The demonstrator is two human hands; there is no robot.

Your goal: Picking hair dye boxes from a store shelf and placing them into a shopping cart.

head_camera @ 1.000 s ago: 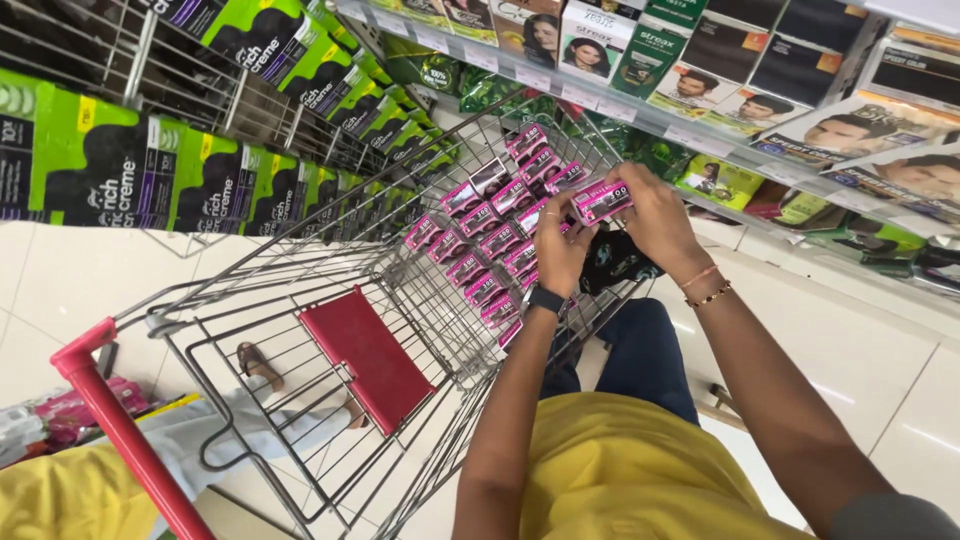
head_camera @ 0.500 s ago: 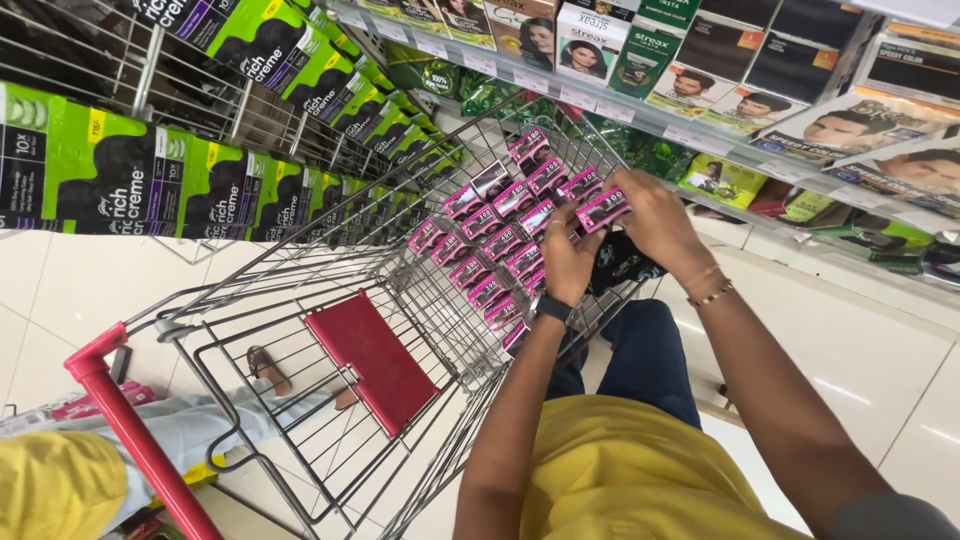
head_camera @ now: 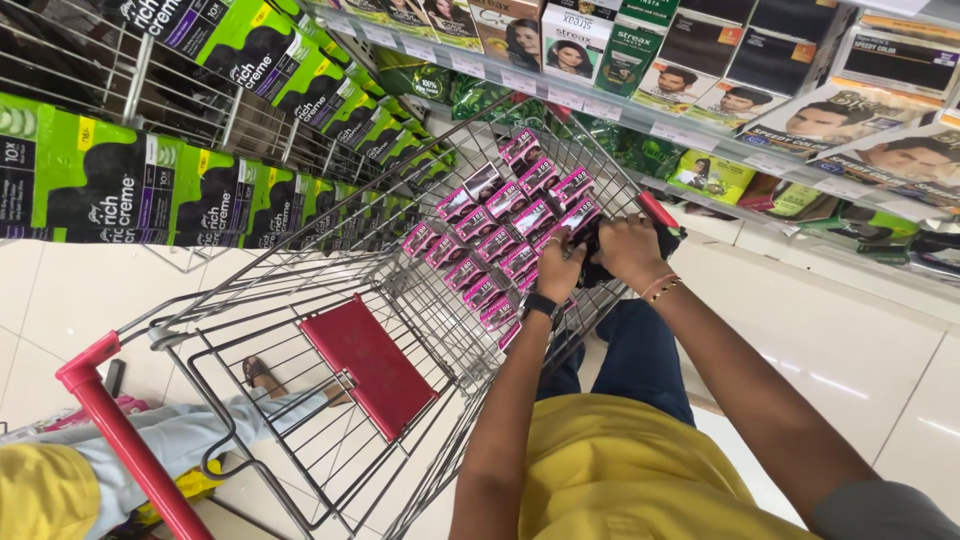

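- To your left a wire rack [head_camera: 150, 75] carries rows of green-and-black boxes [head_camera: 120, 185], running away from you in two tiers.
- Ahead and to your right, a white shelf [head_camera: 720, 150] holds upright hair-colour boxes with portrait pictures [head_camera: 575, 45]; below it lie green packets [head_camera: 715, 175].
- The cart's red fold-down seat flap [head_camera: 370, 365] lies flat inside the wire frame, and its red handle bar [head_camera: 125, 440] runs along your lower left.
- Beneath the cart another person sits low on the pale tiled floor [head_camera: 850, 340]: a sandalled foot [head_camera: 258, 372], a light blue trouser leg [head_camera: 190, 430] and a yellow garment [head_camera: 40, 495] show.
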